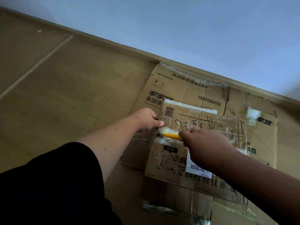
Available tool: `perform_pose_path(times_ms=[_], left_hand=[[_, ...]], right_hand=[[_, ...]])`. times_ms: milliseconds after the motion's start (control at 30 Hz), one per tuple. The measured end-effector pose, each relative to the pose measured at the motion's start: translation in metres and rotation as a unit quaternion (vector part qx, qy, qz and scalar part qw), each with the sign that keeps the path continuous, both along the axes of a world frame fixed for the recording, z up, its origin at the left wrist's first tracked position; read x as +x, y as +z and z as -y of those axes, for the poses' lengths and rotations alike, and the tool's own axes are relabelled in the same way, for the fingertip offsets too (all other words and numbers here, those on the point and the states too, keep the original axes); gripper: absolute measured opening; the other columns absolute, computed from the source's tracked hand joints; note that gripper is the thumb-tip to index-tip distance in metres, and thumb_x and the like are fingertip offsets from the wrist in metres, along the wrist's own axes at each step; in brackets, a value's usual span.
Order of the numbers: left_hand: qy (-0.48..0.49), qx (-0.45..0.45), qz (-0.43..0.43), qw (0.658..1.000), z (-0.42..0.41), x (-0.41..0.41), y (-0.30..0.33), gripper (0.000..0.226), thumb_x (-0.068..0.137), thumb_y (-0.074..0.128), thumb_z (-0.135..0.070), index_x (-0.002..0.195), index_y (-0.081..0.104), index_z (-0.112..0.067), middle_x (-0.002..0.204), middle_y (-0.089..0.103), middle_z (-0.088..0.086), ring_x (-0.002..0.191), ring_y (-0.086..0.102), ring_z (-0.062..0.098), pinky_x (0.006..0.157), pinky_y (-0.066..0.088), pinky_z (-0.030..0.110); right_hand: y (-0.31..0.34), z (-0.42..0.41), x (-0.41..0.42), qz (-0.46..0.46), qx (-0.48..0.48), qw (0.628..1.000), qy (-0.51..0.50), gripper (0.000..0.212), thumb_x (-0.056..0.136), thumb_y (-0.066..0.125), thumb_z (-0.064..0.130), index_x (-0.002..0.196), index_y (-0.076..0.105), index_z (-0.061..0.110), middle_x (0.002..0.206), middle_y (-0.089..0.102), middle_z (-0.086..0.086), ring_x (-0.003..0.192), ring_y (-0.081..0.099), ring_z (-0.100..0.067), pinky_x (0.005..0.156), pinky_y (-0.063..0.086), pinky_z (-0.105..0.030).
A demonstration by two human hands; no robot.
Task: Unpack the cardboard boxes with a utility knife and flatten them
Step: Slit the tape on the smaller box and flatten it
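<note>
1. A smaller cardboard box [196,153] lies on top of a large flattened carton [191,93] on the wood-look floor [68,88], close to the skirting board [113,46] under a pale wall [194,26]
2. The left hand [146,119] grips the left edge of the smaller box, thumb on top of the cardboard and fingers curled round the edge beneath
3. The right hand [206,146] is closed round the yellow utility knife [172,136], so only the front part of the handle shows past the fingers
4. The knife points left, its tip at a band of crumpled clear tape [164,132] that runs across the middle seam of the smaller box, just below the left thumb; the blade itself is too small to make out
5. The smaller box carries a QR code [169,112], handwritten black strokes and a white shipping label [197,166] partly hidden by the right wrist
6. The large carton shows printed Chinese characters and the number 100101043516, with loose clear tape along its far edge
7. More flattened cardboard with shiny tape [177,207] lies nearer the camera, under the smaller box
8. A black sleeve [53,184] covers the left upper arm
</note>
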State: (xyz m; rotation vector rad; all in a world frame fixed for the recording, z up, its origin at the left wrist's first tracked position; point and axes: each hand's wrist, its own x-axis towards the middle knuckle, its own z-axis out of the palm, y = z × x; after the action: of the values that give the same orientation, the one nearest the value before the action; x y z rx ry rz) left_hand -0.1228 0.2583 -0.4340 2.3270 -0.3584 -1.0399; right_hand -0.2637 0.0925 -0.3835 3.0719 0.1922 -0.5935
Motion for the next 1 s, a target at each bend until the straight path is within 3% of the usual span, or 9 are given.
perform_pose_path(times_ms=[500, 633, 767, 900, 1000], left_hand=[[-0.039, 0.057, 0.058, 0.996, 0.007, -0.008, 0.001, 0.031, 0.097, 0.055, -0.037, 0.098, 0.069, -0.01, 0.091, 0.069, 0.01, 0.079, 0.062, 0.022, 0.078, 0.054, 0.038], [-0.029, 0.063, 0.055, 0.996, 0.01, -0.011, 0.003, 0.028, 0.097, 0.055, -0.035, 0.103, 0.068, -0.011, 0.095, 0.068, 0.007, 0.086, 0.062, 0.021, 0.081, 0.054, 0.038], [-0.042, 0.094, 0.065, 0.993, 0.016, -0.011, 0.008, 0.028, 0.098, 0.053, -0.034, 0.101, 0.067, -0.009, 0.096, 0.067, 0.009, 0.086, 0.062, 0.023, 0.076, 0.051, 0.035], [-0.048, 0.119, 0.072, 0.989, 0.022, -0.01, 0.007, 0.025, 0.098, 0.054, -0.031, 0.1, 0.065, -0.01, 0.096, 0.066, 0.009, 0.091, 0.063, 0.024, 0.082, 0.053, 0.038], [-0.061, 0.138, 0.076, 0.986, 0.024, -0.011, 0.008, 0.023, 0.099, 0.053, -0.032, 0.096, 0.062, -0.011, 0.095, 0.064, 0.008, 0.087, 0.061, 0.022, 0.071, 0.049, 0.033]], right_hand=[[-0.005, 0.041, -0.023, -0.014, -0.028, 0.999, -0.011, 0.028, 0.092, 0.052, 0.018, 0.118, 0.049, 0.028, 0.087, 0.053, 0.007, 0.072, 0.056, -0.012, 0.063, 0.056, -0.029], [-0.007, 0.058, -0.032, -0.018, -0.029, 0.999, -0.022, 0.031, 0.092, 0.057, 0.024, 0.121, 0.049, 0.029, 0.092, 0.057, 0.007, 0.074, 0.058, -0.012, 0.066, 0.058, -0.031], [-0.007, 0.071, -0.038, -0.014, -0.034, 0.999, -0.021, 0.029, 0.091, 0.059, 0.024, 0.119, 0.051, 0.028, 0.09, 0.057, 0.008, 0.075, 0.058, -0.012, 0.066, 0.058, -0.03], [-0.002, 0.095, -0.055, -0.023, -0.048, 0.998, -0.037, 0.029, 0.091, 0.059, 0.024, 0.119, 0.051, 0.028, 0.085, 0.05, 0.011, 0.07, 0.055, -0.007, 0.063, 0.056, -0.024], [0.004, 0.117, -0.073, -0.033, -0.076, 0.995, -0.058, 0.027, 0.091, 0.057, 0.025, 0.117, 0.051, 0.03, 0.081, 0.049, 0.012, 0.066, 0.053, -0.006, 0.06, 0.055, -0.024]])
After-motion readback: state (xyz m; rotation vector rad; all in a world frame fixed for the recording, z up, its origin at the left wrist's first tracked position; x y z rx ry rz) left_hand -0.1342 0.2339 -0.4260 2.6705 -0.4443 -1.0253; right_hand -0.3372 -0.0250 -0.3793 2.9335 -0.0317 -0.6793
